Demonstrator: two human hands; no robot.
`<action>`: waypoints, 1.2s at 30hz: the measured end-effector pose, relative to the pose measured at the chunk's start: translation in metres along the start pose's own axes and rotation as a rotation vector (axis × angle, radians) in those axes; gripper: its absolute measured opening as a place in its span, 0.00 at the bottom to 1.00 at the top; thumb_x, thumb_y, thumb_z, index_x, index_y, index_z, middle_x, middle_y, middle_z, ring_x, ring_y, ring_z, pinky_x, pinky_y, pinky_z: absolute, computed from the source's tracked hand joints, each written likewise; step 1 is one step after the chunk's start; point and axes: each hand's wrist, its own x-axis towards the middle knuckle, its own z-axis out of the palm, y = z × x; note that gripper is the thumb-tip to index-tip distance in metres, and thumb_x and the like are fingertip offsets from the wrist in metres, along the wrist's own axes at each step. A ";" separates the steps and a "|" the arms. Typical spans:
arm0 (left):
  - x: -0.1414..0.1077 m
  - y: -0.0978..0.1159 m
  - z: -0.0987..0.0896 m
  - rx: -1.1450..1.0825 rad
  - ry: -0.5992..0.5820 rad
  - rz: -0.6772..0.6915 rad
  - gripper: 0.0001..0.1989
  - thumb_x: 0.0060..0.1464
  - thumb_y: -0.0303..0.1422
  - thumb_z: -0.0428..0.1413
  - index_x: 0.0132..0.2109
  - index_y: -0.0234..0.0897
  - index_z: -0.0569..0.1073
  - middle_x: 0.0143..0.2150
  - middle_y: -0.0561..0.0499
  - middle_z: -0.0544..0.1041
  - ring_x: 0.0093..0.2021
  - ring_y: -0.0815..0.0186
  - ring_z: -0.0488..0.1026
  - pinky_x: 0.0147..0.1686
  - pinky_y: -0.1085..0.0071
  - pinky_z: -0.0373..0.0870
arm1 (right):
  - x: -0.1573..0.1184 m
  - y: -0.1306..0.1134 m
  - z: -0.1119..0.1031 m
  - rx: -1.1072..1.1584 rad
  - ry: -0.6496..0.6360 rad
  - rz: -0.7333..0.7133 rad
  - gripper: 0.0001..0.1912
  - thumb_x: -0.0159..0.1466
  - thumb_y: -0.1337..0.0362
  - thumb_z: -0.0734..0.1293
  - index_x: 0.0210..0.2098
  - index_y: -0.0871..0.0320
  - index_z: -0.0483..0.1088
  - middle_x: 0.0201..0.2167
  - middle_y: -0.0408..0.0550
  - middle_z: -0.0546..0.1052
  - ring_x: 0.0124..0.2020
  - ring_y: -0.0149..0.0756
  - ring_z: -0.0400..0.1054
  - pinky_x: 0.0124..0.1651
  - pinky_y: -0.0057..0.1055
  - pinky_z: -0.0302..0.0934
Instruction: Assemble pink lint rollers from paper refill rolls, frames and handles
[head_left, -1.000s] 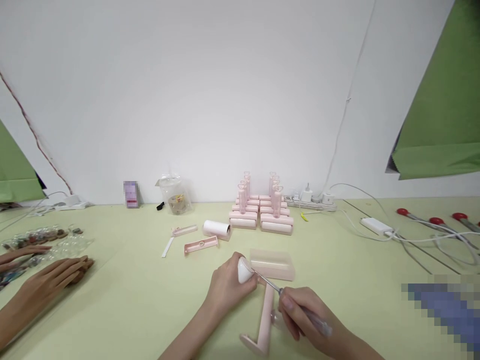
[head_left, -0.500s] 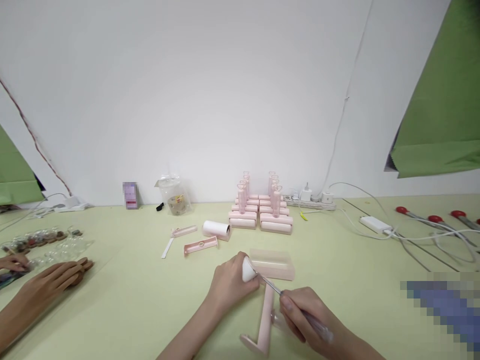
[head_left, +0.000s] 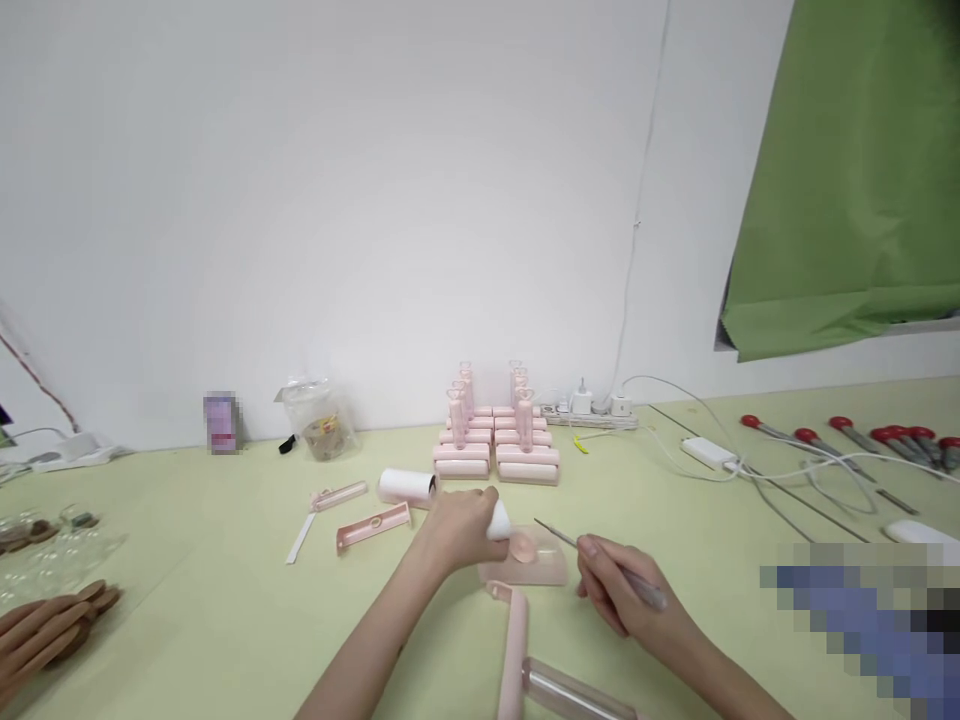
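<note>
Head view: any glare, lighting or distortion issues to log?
Head view: soft light on the wall; pale sheen along the clear tube; white part in the left hand looks washed out; pixelation hides the blue patch; back edge of the table slopes up rightward.

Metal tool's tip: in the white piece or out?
Out: a gap shows between the tip of the metal tool and the white piece in the left hand.
</note>
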 end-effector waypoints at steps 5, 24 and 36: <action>0.000 0.005 0.003 -0.104 0.025 0.101 0.18 0.43 0.39 0.52 0.42 0.39 0.61 0.37 0.51 0.73 0.34 0.59 0.71 0.27 0.72 0.61 | 0.005 -0.005 0.000 0.269 0.074 0.033 0.19 0.63 0.50 0.50 0.27 0.56 0.61 0.06 0.31 0.55 0.10 0.26 0.48 0.24 0.30 0.61; 0.009 0.005 0.007 -1.078 0.195 0.177 0.21 0.50 0.38 0.53 0.49 0.40 0.57 0.46 0.51 0.66 0.43 0.64 0.66 0.41 0.71 0.63 | 0.070 -0.047 0.001 -0.175 0.205 -0.127 0.20 0.62 0.53 0.54 0.51 0.48 0.62 0.48 0.48 0.63 0.51 0.37 0.59 0.48 0.35 0.58; 0.015 -0.006 0.021 -0.929 0.208 0.124 0.27 0.46 0.44 0.56 0.50 0.41 0.57 0.46 0.50 0.68 0.43 0.63 0.68 0.39 0.71 0.65 | 0.041 -0.020 -0.016 -0.930 -0.340 -0.061 0.17 0.54 0.53 0.61 0.39 0.49 0.72 0.33 0.46 0.70 0.27 0.36 0.67 0.31 0.31 0.58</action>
